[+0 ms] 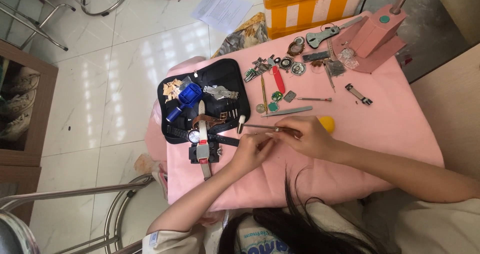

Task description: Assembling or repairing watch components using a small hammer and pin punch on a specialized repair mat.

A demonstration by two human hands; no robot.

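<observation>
My right hand (308,137) grips a thin metal tool (260,127) with a pale tip that points left over the pink tablecloth (380,129). Just left of it, my left hand (253,150) pinches something small against the tool's shaft; what it is I cannot make out. Both hands meet near the table's front middle. A wristwatch with a white strap (202,139) lies clamped on a black holder just left of my left hand.
A black open tool case (200,96) holds a blue tool (186,99) and watch straps. Tweezers (286,111), a red tool (278,79), watch parts and a pink lamp base (376,34) lie further back. A yellow round object (327,122) sits behind my right hand.
</observation>
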